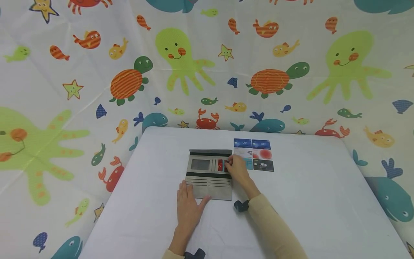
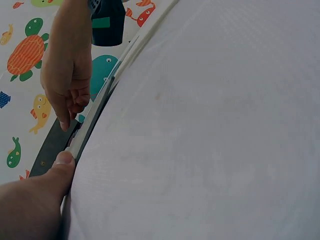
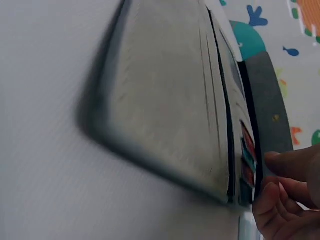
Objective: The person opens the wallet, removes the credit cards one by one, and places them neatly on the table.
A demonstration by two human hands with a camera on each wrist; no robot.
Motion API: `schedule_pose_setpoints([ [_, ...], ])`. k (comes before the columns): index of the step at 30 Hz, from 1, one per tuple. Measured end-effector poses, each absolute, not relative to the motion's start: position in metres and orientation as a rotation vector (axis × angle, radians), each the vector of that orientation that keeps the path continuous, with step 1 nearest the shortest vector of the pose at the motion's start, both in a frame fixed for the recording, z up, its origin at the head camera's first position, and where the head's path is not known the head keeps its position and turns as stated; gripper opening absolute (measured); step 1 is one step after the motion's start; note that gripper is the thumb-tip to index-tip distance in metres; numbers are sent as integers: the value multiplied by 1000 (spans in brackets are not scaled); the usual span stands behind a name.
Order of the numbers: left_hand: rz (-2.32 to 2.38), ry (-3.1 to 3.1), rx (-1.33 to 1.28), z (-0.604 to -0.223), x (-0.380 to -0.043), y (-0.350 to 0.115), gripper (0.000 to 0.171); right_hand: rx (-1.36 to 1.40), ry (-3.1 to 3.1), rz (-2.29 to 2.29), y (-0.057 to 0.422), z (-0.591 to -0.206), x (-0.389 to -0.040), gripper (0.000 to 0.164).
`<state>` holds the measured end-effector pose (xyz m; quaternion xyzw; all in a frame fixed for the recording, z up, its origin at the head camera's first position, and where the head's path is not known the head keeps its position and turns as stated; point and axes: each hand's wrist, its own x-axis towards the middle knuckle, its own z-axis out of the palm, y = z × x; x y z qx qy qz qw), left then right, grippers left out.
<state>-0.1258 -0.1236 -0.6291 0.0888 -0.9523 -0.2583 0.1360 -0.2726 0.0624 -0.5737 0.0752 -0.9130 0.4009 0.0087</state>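
A grey long wallet lies unfolded on the white table, its dark flap at the far side. My left hand rests at its near left corner, fingers straight along the left edge and thumb on the near edge. A red card sits in a slot of the wallet's far half. Beside it, at the right end, my right hand pinches a dark red card between thumb and fingertips. The fingers partly hide this card; in the right wrist view, reddish cards show among the slots.
Right of the wallet lie several cards in two columns: blue VIP cards, a white card with red circles and a black Vip card. My right forearm partly covers a light-blue card. A patterned curtain hangs behind the table.
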Motion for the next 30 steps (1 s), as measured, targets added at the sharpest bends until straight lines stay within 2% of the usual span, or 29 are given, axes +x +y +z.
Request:
schedule_pose_setpoints([
  [4,-736,-2757,244,-630,-124,-128,95,282,-2866,1254,50,-571,-273,23],
  [11,-744,-2776,240,-627,-120,-133,93,297,-2920,1258,35,-570,-270,32],
  [20,-747,-2779,224,-626,-119,-137,95,267,-3010,1173,27,-571,-271,37],
  [30,-755,-2796,235,-625,-118,-137,93,151,-3098,1364,25,-568,-277,38],
])
